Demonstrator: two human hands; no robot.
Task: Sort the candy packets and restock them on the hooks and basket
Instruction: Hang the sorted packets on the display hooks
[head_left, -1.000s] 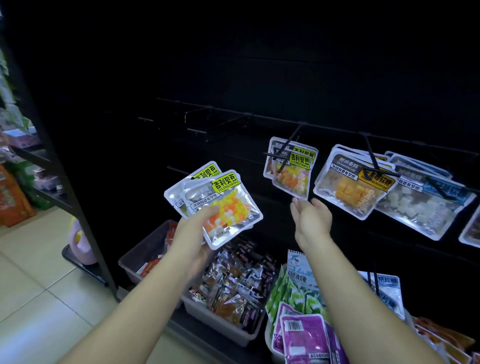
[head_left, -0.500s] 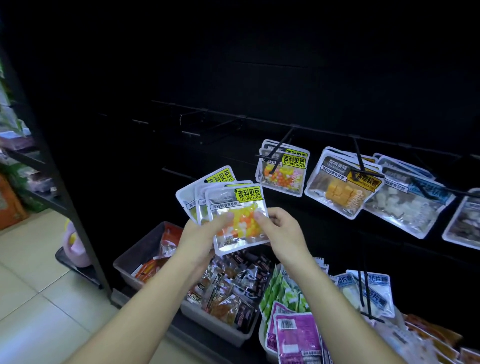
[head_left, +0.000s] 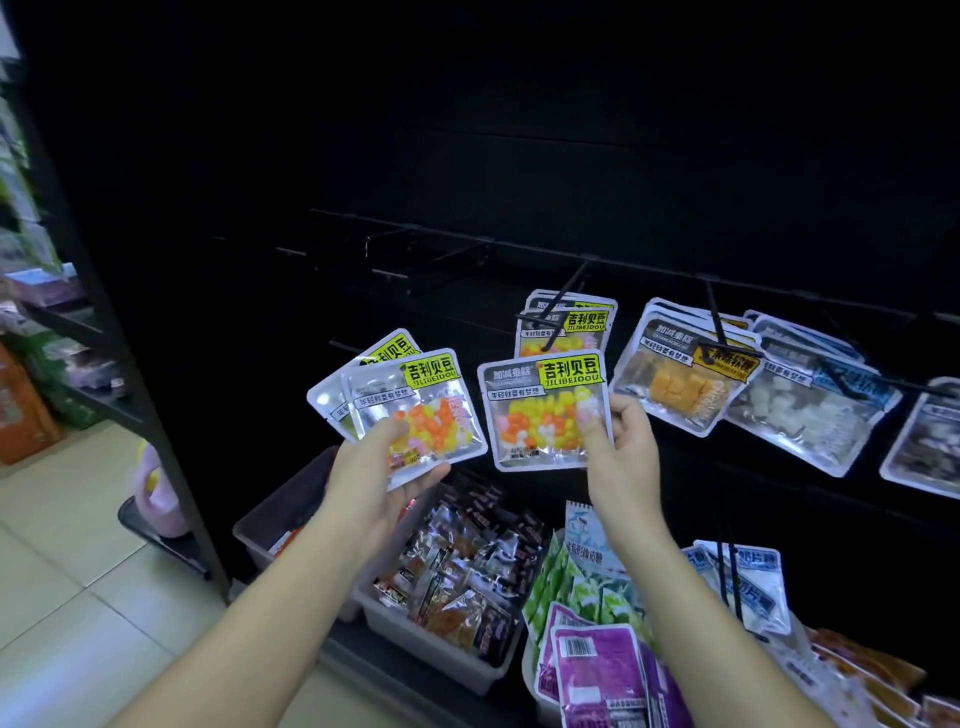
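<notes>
We see the left hand (head_left: 384, 483) holding two jelly-bean packets (head_left: 415, 410), fanned one behind the other. Its thumb lies across their front and the fingers (head_left: 423, 475) curl beneath, pinching the pair near the lower left corner. The right hand (head_left: 623, 457) holds a single jelly-bean packet (head_left: 540, 410) upright by its right edge, thumb on the front and fingers behind, pinching it. This packet is in the air just below the hook (head_left: 563, 299) and apart from it; hung packets of the same kind (head_left: 569, 325) are threaded on that hook.

Further right on the same rail we see yellow cube candy packets (head_left: 675, 384) on their own hook. Beyond them are white candy packets (head_left: 800, 410), then a dark packet (head_left: 924, 441) at the frame's edge.

Below the hands, a grey bin (head_left: 431, 649) on the bottom shelf is filled with small dark and brown wrapped snacks (head_left: 467, 561). To its left, a clear bin (head_left: 270, 514) holds something orange low down; we cannot tell what. To the right, a white basket (head_left: 529, 675) holds green packets (head_left: 582, 587) standing on edge, with purple packets (head_left: 597, 670) in front of them. Blue-and-white packets (head_left: 753, 587) hang on a lower hook beside the basket. A pink jug (head_left: 156, 488) sits low at the left, beside the tiled floor (head_left: 62, 571).
</notes>
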